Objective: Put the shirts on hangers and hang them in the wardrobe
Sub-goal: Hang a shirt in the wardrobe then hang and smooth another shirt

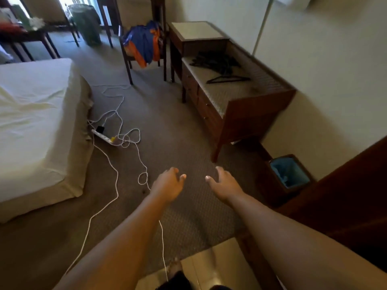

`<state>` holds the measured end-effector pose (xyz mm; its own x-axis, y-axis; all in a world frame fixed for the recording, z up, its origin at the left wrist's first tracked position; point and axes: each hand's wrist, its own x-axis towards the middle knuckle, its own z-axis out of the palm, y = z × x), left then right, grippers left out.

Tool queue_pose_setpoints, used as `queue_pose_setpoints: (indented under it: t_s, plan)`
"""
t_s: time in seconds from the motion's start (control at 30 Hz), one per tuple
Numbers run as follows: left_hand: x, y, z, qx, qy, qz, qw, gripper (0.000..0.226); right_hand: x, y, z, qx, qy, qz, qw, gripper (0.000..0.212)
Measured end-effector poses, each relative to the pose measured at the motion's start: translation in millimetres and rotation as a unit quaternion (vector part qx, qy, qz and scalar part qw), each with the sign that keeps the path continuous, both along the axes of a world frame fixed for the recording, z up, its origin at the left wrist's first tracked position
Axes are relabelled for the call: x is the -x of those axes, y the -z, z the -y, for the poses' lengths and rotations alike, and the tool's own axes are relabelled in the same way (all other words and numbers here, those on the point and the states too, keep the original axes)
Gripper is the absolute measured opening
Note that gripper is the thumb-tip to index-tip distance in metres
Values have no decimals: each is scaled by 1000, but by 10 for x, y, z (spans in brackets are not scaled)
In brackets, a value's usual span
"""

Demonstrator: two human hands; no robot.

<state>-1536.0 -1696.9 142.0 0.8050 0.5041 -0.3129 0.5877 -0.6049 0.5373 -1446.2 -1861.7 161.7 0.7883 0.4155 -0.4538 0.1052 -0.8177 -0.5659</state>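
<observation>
Nearest the camera, both forearms reach forward over the carpet; the left hand point(168, 184) and the right hand point(225, 184) hang side by side, a little apart, fingers loosely spread and slightly curled, holding nothing. Beneath them a white cable point(113, 197) trails across the floor to a power strip point(103, 137) beside the bed point(35, 114), which shows only its pale sheet on the part in view. To the right, a dark wooden panel point(343, 197) fills the near corner; it may be part of the wardrobe, though that cannot be told from here, and a small bin point(290, 174) with a blue liner stands just beyond it against the wall. Further on, the low wooden worktop point(247, 109) along the wall carries a heap of black hangers point(216, 61), with one single hanger point(228, 79) lying apart at the near end. Beyond that, a chair point(144, 38) holds a bundle of blue and orange clothing point(142, 43), probably the shirts to be hung. Judging by this, plenty is left: hangers lie unused, the clothing is piled, and no shirt on a hanger or rail shows. The next step would likely be walking over to fetch a hanger and a shirt.
</observation>
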Motion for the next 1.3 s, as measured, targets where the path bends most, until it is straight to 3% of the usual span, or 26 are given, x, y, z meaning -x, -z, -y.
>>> queue_pose_setpoints:
  t_s: [0.2,0.47,0.77,1.1,1.3]
  plan:
    - [-1151,-155,-841,-13,37,8,999,51,-1031,-101,-801,-13,46,10,999,67]
    - [-2853,-128,-2022,-38,36,11,999,56,-2829,-45,-1915,-14,29,61,998,69]
    - [-4950,-323,-3030,-11,44,28,999,57,-4750,-100,-3072,-31,29,58,997,67]
    - [-7229,-172,-4300,9,116,60,991,43,-6742,28,-4167,-46,125,56,990,65]
    - [-8421,-92,-5009,45,166,36,985,53,-7772,81,-4853,-46,178,38,982,65]
